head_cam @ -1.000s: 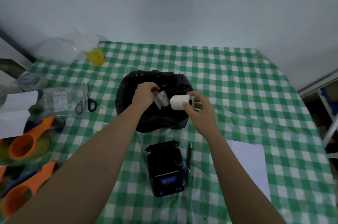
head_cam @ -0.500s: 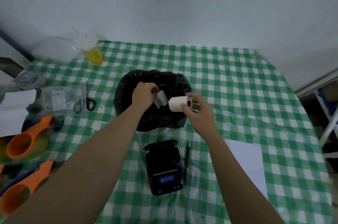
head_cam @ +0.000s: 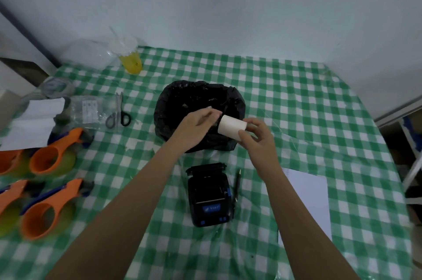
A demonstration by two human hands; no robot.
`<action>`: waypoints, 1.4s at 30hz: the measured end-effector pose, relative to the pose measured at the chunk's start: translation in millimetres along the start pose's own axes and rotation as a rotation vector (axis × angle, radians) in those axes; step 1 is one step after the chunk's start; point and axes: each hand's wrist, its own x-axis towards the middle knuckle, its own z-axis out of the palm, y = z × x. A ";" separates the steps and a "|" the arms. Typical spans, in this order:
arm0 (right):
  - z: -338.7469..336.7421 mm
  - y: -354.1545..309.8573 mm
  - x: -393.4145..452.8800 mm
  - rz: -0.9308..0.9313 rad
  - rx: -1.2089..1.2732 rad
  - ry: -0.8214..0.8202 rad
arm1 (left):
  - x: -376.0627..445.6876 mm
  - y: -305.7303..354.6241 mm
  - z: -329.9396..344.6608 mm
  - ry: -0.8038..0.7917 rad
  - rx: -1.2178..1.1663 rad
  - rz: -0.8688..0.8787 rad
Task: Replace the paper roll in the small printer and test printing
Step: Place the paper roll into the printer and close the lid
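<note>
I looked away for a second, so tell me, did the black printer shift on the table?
No. The small black printer sits just as before, beside the dark pen and below the black bin bag.

Quick tally across the desk (head_cam: 296, 101): one paper roll (head_cam: 231, 128), one black printer (head_cam: 209, 195), one black-lined bin (head_cam: 173, 106), one pen (head_cam: 237, 185), one pair of scissors (head_cam: 118, 115), one white sheet (head_cam: 308, 199), one yellow cup (head_cam: 131, 61), and four orange-handled scoops, one of them here (head_cam: 49, 158).
</note>
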 end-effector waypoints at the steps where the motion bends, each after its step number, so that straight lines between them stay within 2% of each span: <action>1: -1.2 1.0 -6.3 0.010 0.009 -0.011 | -11.7 1.4 1.4 -0.024 -0.063 -0.008; 3: -4.0 4.6 -21.4 0.028 0.041 -0.039 | -34.2 0.6 3.3 -0.091 -0.141 -0.037; 5: -5.8 10.8 -39.1 0.047 0.063 -0.068 | -54.3 -4.9 5.5 -0.149 -0.121 -0.060; 9: -7.5 29.3 -67.9 0.110 0.038 -0.130 | -85.2 -23.4 12.6 -0.166 -0.080 -0.082; 18: -14.4 71.0 -93.3 -0.027 -0.703 -0.431 | -129.8 -76.5 38.1 -0.194 0.144 -0.115; 21: -7.4 82.7 -91.4 -0.129 -0.812 -0.409 | -135.5 -86.4 42.9 -0.154 0.097 -0.150; 24: 0.8 97.1 -81.5 -0.256 -0.935 -0.380 | -138.5 -92.1 40.2 -0.039 0.136 -0.213; 27: 8.4 106.7 -70.6 -0.286 -1.026 -0.379 | -139.6 -97.4 35.9 0.072 0.189 -0.233; 31: 13.5 114.9 -61.8 -0.344 -1.099 -0.349 | -139.0 -101.3 35.1 0.117 0.200 -0.225; 34: 13.3 118.7 -59.3 -0.329 -1.128 -0.288 | -137.5 -102.2 35.6 0.152 0.177 -0.210; 36: 10.6 126.2 -57.6 -0.383 -1.151 -0.241 | -135.3 -101.4 36.2 0.169 0.157 -0.207; 42: 5.0 132.2 -62.8 -0.359 -1.048 -0.130 | -128.5 -98.4 35.3 0.182 0.159 -0.173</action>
